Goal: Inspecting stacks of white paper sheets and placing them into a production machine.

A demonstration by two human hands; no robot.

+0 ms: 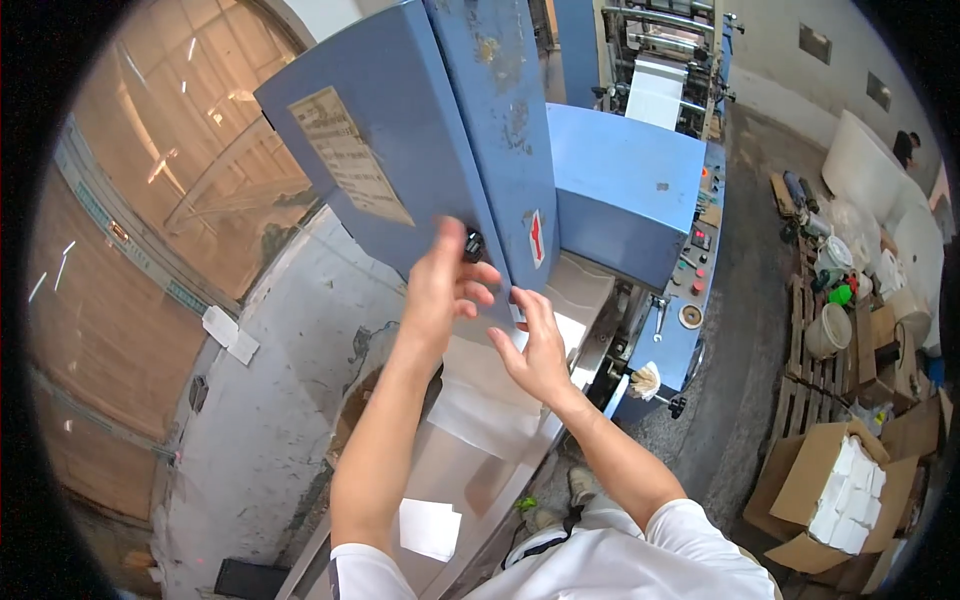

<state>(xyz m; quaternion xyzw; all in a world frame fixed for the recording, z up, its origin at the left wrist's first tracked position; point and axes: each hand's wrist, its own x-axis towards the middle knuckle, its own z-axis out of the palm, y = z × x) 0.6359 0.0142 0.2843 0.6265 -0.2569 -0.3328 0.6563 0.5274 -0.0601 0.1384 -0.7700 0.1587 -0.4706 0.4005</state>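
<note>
**Both hands up at the blue machine guard**

Near: white sheet stack [490,400], flat and matte, on the feed table [470,480] right under the wrists. Left hand [440,290] is on the painted steel guard panel [400,150], fingers loosely curled by a small black knob [473,247] – probably touching it, blur makes it hard to call. Right hand [538,345] is open, fingers spread, at the panel's lower edge, holding nothing. Panel is chipped and scuffed, with a yellowed label. Right: open cardboard box [800,480] holding white stacks, wooden pallets [815,370] with a bucket. Floor is rough grey concrete. Far: paper roll [655,92] on the machine
</note>
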